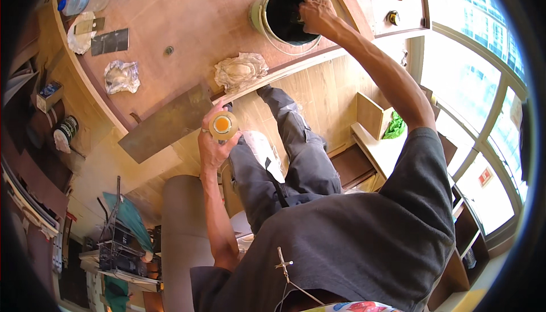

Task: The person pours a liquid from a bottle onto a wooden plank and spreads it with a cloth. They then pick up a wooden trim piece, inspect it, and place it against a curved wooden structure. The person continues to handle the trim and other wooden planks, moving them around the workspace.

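Note:
My left hand (212,150) is wrapped round a small, pale yellow round container (215,133) with an orange centre, seen from above. Whether the orange is a cap or its contents I cannot tell. It is held above my lap, by the near edge of the wooden table (187,25). My right arm stretches forward to a bucket (257,19) with a dark inside. Over the bucket's right side, my right hand (318,13) has its fingers curled; what they hold, if anything, is hidden. A crumpled whitish cloth or plastic (242,72) lies near the bucket.
A flat grey-brown sheet (168,124) lies across the table's near left edge. At the far left are a plastic bottle (85,2), a dark square plate (110,42) and a crumpled wrapper (121,77). A tape measure (393,17) rests at right. Windows (460,73) line the right side.

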Demonstrator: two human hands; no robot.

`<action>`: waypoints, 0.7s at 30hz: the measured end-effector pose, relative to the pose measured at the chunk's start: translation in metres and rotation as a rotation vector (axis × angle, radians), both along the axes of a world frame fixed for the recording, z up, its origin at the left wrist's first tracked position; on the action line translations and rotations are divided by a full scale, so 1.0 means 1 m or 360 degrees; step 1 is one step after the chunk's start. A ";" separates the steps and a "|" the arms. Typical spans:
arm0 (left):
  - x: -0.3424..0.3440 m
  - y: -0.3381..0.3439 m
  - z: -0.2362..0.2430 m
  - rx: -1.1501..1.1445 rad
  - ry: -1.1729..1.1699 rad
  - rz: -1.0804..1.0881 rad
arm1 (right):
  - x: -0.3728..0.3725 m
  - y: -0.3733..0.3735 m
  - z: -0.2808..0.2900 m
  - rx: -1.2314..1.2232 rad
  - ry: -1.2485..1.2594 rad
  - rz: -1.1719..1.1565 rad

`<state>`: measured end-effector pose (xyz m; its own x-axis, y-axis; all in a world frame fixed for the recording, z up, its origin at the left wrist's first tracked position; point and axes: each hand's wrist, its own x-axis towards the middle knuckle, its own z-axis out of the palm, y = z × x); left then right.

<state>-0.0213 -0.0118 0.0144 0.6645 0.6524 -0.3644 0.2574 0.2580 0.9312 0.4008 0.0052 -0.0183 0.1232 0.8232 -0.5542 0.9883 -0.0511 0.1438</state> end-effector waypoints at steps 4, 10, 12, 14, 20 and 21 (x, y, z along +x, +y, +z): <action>0.001 -0.002 0.003 0.0038 0.0020 0.0004 | 0.004 0.006 0.016 0.0176 0.0126 -0.0156; 0.004 -0.007 0.003 0.0076 -0.0026 0.0125 | -0.034 0.008 0.038 0.0776 0.0474 -0.0283; 0.004 -0.007 0.002 0.0167 -0.0001 0.0127 | -0.061 0.005 0.041 0.1100 0.0767 -0.0159; 0.006 -0.009 0.003 0.0137 -0.0037 0.0209 | -0.098 0.007 0.033 0.1163 0.0887 -0.0157; -0.002 -0.003 0.003 0.0163 -0.0066 0.0358 | -0.201 0.050 -0.069 0.0715 0.1194 -0.0399; -0.007 -0.001 0.001 0.0187 -0.0045 0.0368 | -0.215 0.060 -0.093 0.0762 0.1209 -0.0346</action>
<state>-0.0281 -0.0125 0.0159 0.5016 0.8250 -0.2603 0.1773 0.1964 0.9644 0.1861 0.0647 -0.1111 0.0447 0.9868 -0.1558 0.7704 -0.1333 -0.6235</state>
